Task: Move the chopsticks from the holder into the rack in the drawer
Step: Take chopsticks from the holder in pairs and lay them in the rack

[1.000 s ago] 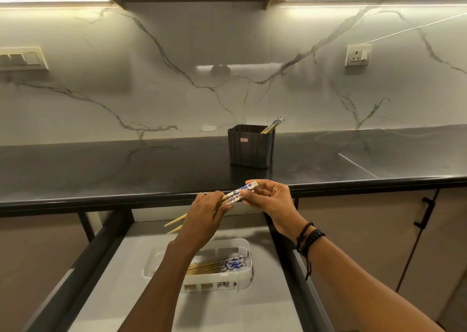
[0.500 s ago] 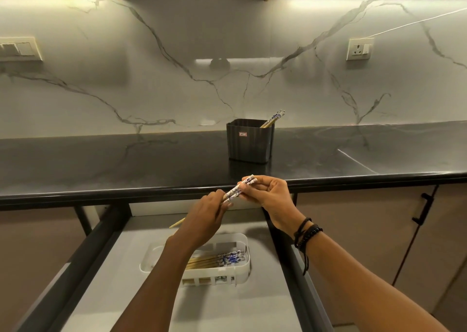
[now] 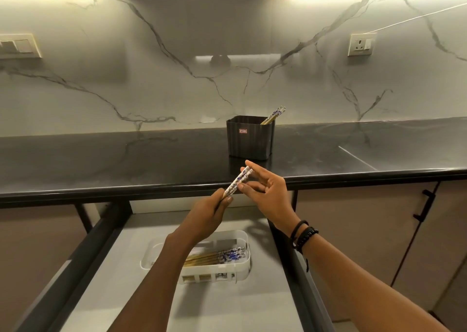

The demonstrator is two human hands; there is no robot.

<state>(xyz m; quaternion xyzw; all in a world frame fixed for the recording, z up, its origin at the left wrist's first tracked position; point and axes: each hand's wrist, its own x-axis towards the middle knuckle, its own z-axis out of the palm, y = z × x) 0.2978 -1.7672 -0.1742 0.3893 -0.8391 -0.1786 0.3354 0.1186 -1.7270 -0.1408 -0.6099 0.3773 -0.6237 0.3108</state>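
A pair of chopsticks (image 3: 238,181) with blue-and-white patterned tops is tilted up to the right over the counter's front edge. My left hand (image 3: 207,218) grips their lower part, whose tips are hidden. My right hand (image 3: 267,195) pinches the patterned ends lightly between thumb and index finger, with the other fingers spread. Behind the hands, a black holder (image 3: 250,139) on the counter has two more chopsticks (image 3: 274,115) leaning out of its right corner. Below, the open drawer (image 3: 227,306) holds a white rack (image 3: 242,268) with several chopsticks (image 3: 217,257) lying in it.
The black countertop (image 3: 101,159) runs the full width, backed by a marble wall with a socket (image 3: 360,44). The drawer's dark side rails flank the rack. A cabinet door with a black handle (image 3: 424,205) is at the right.
The held chopsticks have swung from nearly flat to a steeper tilt, and their lower tips have gone behind my left hand. My right hand's fingers have spread.
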